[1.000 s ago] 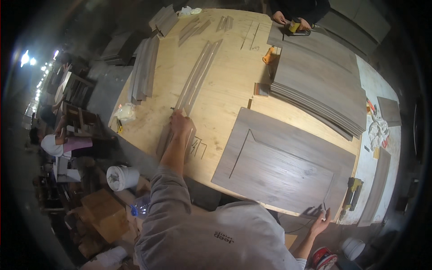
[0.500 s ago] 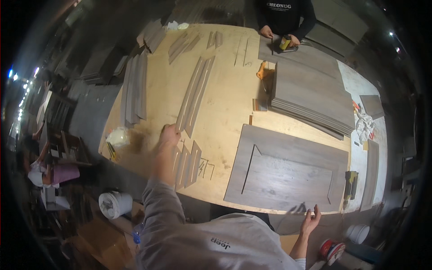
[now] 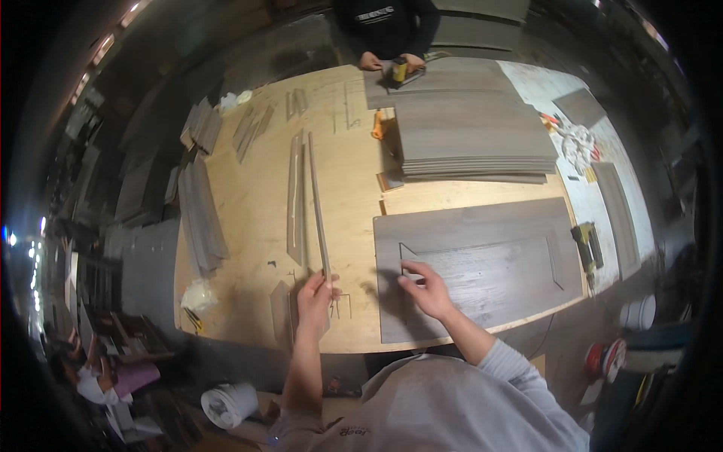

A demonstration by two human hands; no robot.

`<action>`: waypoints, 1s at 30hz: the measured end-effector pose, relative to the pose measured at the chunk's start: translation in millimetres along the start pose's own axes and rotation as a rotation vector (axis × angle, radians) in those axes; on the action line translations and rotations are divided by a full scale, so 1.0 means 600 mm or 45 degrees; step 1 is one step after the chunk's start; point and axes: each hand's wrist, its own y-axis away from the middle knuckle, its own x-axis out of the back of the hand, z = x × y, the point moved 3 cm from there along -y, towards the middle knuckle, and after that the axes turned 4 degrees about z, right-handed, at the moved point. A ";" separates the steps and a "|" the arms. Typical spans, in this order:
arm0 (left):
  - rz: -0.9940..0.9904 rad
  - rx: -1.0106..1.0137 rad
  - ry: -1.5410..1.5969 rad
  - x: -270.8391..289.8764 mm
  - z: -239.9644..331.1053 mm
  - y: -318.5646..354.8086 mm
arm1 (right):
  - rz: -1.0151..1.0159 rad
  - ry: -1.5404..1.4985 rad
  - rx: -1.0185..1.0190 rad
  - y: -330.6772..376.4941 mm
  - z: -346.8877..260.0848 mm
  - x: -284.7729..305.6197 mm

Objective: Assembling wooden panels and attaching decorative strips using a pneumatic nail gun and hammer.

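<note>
Pinching slim wood strip [image 3: 317, 197] by near end in left hand [image 3: 313, 303]; holding right hand [image 3: 428, 291] half-curled, empty, over grooved panel [image 3: 493, 275], near stacked boards [image 3: 474, 132].

Lighting is uneven: the table [image 3: 260, 192] before me is well lit, while the surrounding workshop falls into heavy gloom. Small lamps [image 3: 11, 239] glare as white spots at the left rim. My right hand [image 3: 428, 290] throws a soft, dark shadow leftward onto the grey panel [image 3: 489, 275], whose surface carries a pale sheen. I note slight motion softness in that hand. The seated person [image 3: 124, 380] at far left is dim and indistinct. Fisheye distortion bows the table's edges, and the corners darken to black.
</note>
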 end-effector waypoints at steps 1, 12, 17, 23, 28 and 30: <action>-0.026 -0.001 -0.017 -0.003 -0.010 0.020 | -0.155 -0.061 -0.066 -0.017 -0.004 -0.019; -0.891 0.206 -0.050 -0.038 -0.023 0.224 | -0.374 -0.950 -0.280 -0.122 -0.104 0.066; -1.026 0.379 -0.266 -0.051 0.001 0.220 | -0.062 -0.917 -0.126 -0.101 -0.130 0.214; -0.516 -0.448 -0.956 -0.157 0.061 0.161 | 0.703 -1.035 -0.280 0.004 -0.012 0.339; -0.542 -1.590 -1.509 -0.350 0.031 0.190 | 1.028 -1.142 -0.448 0.117 0.078 0.330; -0.580 -1.779 -1.590 -0.407 -0.013 0.194 | 1.097 -1.296 -0.544 0.146 0.095 0.306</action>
